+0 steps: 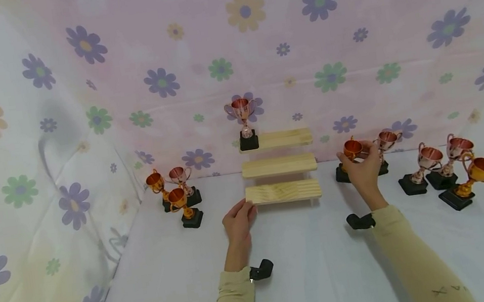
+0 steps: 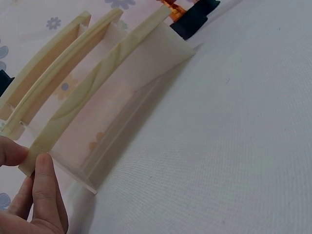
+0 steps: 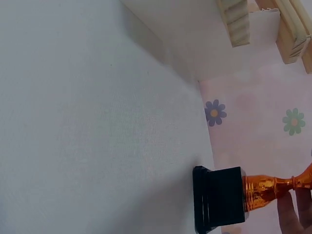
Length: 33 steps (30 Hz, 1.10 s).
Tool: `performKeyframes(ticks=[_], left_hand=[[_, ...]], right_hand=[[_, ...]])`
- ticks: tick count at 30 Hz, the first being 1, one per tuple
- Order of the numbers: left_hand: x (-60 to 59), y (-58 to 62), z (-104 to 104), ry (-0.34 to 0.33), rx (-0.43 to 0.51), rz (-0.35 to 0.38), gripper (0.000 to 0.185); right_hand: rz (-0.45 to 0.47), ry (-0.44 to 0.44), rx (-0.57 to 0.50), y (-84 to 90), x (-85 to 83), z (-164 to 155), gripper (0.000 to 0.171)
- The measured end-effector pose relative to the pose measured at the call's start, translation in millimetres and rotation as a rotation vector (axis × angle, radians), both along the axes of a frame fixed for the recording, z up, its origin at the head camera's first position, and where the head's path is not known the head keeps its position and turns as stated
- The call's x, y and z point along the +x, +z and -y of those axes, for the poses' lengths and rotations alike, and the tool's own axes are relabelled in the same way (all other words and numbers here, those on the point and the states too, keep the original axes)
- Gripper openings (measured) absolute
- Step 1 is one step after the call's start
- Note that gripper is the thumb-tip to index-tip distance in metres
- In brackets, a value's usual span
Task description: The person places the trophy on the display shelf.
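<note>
A three-step wooden stand [image 1: 279, 166] sits mid-table against the flowered backdrop. One rose-pink trophy [image 1: 243, 120] stands on the left end of its top step. My left hand [image 1: 246, 210] pinches the left end of the bottom step [image 2: 97, 92] between thumb and fingers [image 2: 44, 180]. To the right of the stand, my right hand [image 1: 358, 158] grips an orange trophy [image 1: 352, 148]. Its black base [image 3: 219, 199] is at the table and its orange stem [image 3: 265, 187] runs to my fingertips [image 3: 292, 214]. A pink trophy [image 1: 387, 141] stands just behind that hand.
Three small trophies [image 1: 177, 192] cluster left of the stand. Three more trophies [image 1: 448, 164] stand at the right, the nearest one gold [image 1: 479, 173]. The white tablecloth [image 1: 312, 264] covers the table, and flowered sheets hang behind and on the left.
</note>
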<state>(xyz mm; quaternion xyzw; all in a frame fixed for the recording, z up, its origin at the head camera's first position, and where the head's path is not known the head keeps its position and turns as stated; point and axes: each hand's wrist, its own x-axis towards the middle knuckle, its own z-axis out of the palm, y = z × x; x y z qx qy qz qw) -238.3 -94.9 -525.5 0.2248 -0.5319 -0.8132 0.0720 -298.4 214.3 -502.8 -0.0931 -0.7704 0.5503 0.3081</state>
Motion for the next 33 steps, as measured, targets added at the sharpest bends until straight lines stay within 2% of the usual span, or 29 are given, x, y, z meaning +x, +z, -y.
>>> performKeyframes(ticks=[6, 11, 16, 24, 30, 33], left_hand=[[1.6, 2.2, -0.8, 0.008, 0.001, 0.011, 0.03], [1.4, 3.3, -1.3, 0.017, -0.002, 0.006, 0.029], [1.3, 3.0, -1.5, 0.016, 0.002, 0.006, 0.029], [1.2, 1.9, -1.4, 0.014, -0.005, 0.012, 0.03], [0.9, 1.6, -1.4, 0.016, 0.004, 0.008, 0.03], [0.4, 1.2, -1.6, 0.019, 0.004, 0.004, 0.03]], right_hand=[[-0.058, 0.063, 0.0, 5.5, 8.7, -2.7, 0.05], [-0.092, 0.112, 0.025, 17.2, 19.5, -2.1, 0.048], [-0.074, 0.175, 0.022, 27.1, 29.8, -2.7, 0.049], [-0.05, 0.218, 0.023, 22.8, 34.2, -11.5, 0.052], [-0.098, 0.27, 0.007, 46.6, 53.3, -5.4, 0.048], [-0.068, 0.283, 0.034, 47.6, 56.2, -6.1, 0.05]])
